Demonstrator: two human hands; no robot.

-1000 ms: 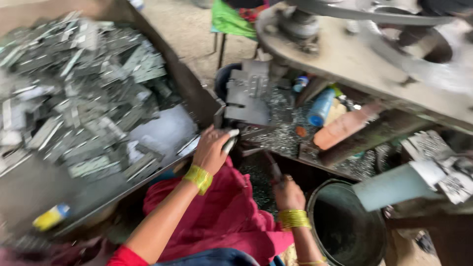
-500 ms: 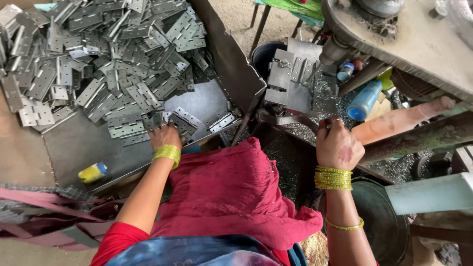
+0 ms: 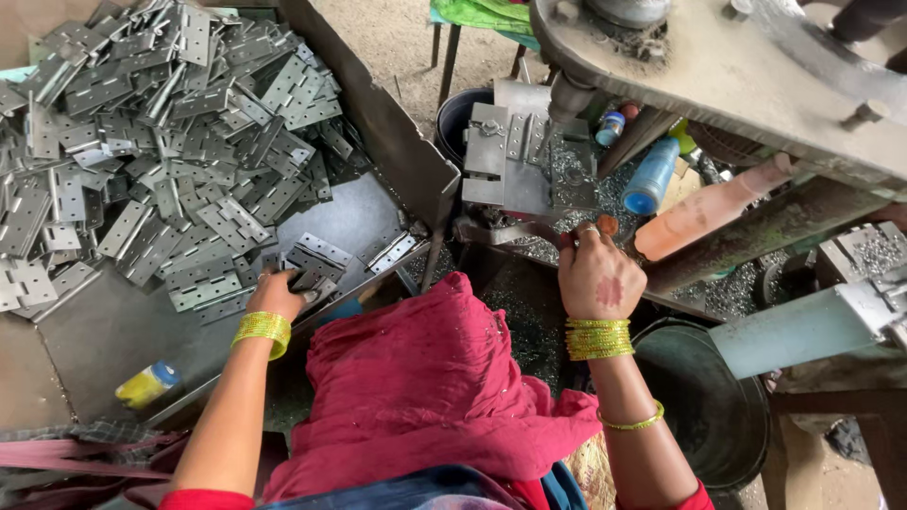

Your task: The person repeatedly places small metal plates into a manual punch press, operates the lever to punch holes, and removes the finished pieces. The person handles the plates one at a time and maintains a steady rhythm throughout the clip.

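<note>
The left hand rests on a dark hinge plate at the tray's near edge, its fingers curled down over it — grasping it, as far as I can see. The heap of grey hinge plates lies at 11 o'clock from this hand. The right hand is clenched around a thin metal lever below the press die, which stands at 12 o'clock. A blue bottle lies at 1 o'clock from it.
</note>
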